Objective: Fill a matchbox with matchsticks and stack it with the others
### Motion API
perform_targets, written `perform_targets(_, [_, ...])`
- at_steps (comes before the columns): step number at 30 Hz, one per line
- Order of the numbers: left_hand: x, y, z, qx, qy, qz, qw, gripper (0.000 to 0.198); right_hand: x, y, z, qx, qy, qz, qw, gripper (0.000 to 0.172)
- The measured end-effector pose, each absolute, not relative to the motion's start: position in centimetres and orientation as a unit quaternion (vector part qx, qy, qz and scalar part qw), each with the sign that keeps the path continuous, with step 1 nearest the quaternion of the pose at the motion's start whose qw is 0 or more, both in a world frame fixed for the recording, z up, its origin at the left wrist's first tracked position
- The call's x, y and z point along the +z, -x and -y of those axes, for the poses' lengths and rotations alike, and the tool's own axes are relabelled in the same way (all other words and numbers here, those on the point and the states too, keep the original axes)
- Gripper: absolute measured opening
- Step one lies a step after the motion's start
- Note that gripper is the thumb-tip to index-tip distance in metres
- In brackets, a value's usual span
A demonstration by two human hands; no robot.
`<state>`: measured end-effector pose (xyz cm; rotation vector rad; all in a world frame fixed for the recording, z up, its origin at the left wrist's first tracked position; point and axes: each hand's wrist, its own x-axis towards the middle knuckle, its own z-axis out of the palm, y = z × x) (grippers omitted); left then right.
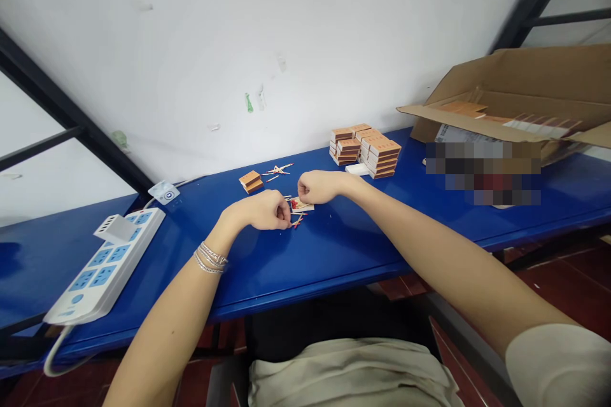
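My left hand [261,210] is curled on the blue table [334,248], its fingertips pinching red-tipped matches [298,221] that lie loose by it. My right hand [319,186] is also curled, resting just behind an open matchbox tray [302,206] with matches in it; what its fingers hold is hidden. A closed brown matchbox [251,181] lies a little further back on the left, with a few more loose matches [278,170] beside it.
Stacks of brown matchboxes [366,150] stand at the back right of my hands. An open cardboard carton [515,108] sits at the far right. A white and blue power strip [107,261] lies at the left, near the table's front edge. A white wall rises behind.
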<state>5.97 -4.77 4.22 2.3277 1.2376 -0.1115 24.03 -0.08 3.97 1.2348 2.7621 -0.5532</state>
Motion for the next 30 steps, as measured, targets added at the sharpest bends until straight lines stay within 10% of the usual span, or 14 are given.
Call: perform_targets(30, [4.7, -5.2, 4.4, -0.035, -0.831, -0.477, 0.285, 0.018, 4.6, -25.0, 0.1, -0.202, -0.369, -0.907, 0.028, 0.014])
